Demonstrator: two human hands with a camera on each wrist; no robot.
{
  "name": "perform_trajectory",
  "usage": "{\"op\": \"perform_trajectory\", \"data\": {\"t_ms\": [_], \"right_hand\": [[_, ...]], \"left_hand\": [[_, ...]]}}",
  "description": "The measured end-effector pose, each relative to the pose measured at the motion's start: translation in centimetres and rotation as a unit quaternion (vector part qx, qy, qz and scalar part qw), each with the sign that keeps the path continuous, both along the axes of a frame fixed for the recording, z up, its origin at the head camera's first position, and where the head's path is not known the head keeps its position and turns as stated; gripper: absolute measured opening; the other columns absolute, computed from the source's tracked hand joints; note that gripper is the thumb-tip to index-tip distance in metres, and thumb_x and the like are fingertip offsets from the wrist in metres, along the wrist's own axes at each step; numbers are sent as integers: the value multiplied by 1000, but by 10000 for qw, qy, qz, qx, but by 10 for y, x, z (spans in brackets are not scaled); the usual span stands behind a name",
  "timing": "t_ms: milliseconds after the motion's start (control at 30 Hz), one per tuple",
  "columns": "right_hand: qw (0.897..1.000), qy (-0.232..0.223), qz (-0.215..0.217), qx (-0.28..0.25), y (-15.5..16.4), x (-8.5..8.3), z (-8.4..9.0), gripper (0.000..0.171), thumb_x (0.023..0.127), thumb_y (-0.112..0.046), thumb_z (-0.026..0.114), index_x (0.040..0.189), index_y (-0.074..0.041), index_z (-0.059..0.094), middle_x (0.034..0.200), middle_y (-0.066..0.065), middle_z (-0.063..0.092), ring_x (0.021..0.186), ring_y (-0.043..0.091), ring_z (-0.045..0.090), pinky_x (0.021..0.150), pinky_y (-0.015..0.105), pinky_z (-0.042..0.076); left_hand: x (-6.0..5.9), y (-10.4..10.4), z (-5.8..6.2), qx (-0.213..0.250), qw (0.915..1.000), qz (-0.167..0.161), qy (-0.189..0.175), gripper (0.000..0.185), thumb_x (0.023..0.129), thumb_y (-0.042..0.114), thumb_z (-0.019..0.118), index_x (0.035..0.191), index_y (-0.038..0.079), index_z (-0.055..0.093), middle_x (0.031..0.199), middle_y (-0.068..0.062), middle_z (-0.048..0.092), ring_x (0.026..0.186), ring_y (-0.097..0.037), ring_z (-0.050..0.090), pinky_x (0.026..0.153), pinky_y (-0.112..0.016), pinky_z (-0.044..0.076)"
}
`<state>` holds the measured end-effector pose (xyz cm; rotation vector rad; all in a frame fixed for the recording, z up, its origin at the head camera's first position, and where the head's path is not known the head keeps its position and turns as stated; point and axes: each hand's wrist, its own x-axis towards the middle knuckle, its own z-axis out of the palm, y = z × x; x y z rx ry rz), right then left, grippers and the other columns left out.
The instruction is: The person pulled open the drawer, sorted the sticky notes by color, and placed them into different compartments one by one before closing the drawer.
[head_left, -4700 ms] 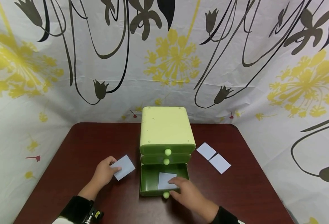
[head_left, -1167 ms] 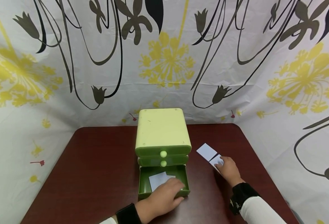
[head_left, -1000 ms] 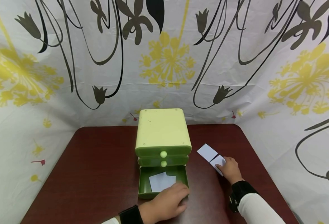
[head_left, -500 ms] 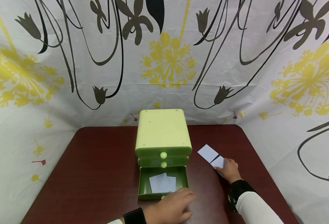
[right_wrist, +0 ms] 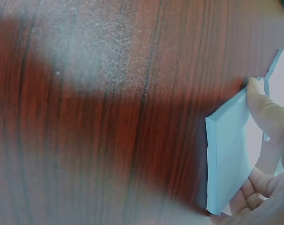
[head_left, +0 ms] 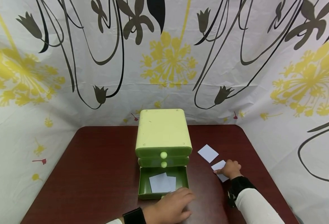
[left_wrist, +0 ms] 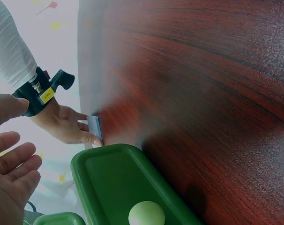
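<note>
My right hand (head_left: pixel 229 169) pinches a white paper pad (head_left: pixel 217 165) on the right of the table, thumb on one edge and fingers on the other. In the right wrist view the pad (right_wrist: pixel 233 140) shows a thick edge. A second white pad (head_left: pixel 208 153) lies just beyond it. My left hand (head_left: pixel 171 207) hovers before the pulled-out bottom drawer (head_left: pixel 145 183), fingers loosely bent and holding nothing. Inside that drawer two white pads (head_left: pixel 161 183) overlap. The left wrist view shows the left hand (left_wrist: pixel 13 168) beside the green drawer front (left_wrist: pixel 123 178) and its round knob (left_wrist: pixel 146 214).
A yellow-green chest of drawers (head_left: pixel 163 127) stands mid-table, its upper two drawers pushed in. The dark red wooden table (head_left: pixel 105 161) has a patterned cloth (head_left: pixel 164 62) hanging behind and at both sides.
The left hand, which earlier held a pad left of the chest, has withdrawn from above the drawer, where two pads now lie. The right hand moved from the drawer to a pad and shifted it nearer.
</note>
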<state>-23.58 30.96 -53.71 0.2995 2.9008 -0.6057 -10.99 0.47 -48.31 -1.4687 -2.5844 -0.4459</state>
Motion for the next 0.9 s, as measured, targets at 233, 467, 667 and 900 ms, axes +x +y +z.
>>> {"op": "perform_trajectory", "data": {"t_ms": [233, 467, 667, 900], "right_hand": [[9994, 98, -210, -274, -3, 8, 2, 80, 66, -34, 89, 106, 20, 46, 96, 34, 51, 88, 42, 43, 72, 47, 40], [9967, 210, -367, -697, 0, 22, 0, 75, 67, -26, 89, 107, 16, 42, 95, 32, 53, 90, 44, 48, 72, 53, 47], [9914, 575, -147, -1162, 9, 34, 4, 55, 76, -6, 79, 109, 19, 44, 96, 33, 57, 87, 41, 57, 73, 51, 49], [9836, 844, -7, -1596, 11, 51, 15, 30, 85, -1, 66, 107, 16, 55, 92, 23, 64, 79, 28, 60, 63, 35, 48]], "left_hand": [[-2, -3, 1, 87, 9998, -60, -162, 36, 89, 24, 68, 122, 11, 60, 121, 3, 58, 116, -10, 53, 95, -17, 45], [-3, -7, 0, 177, 9998, 106, -62, 37, 88, 23, 71, 121, 10, 61, 122, 0, 60, 117, -13, 53, 99, -20, 43], [-5, -10, -2, 415, 9984, 268, -265, 33, 88, 18, 68, 120, 12, 60, 118, 2, 60, 114, -12, 54, 96, -19, 45], [-6, -15, -2, 559, 9964, 343, -534, 32, 91, 16, 65, 122, 12, 59, 119, 2, 59, 114, -11, 54, 93, -20, 46]]}}
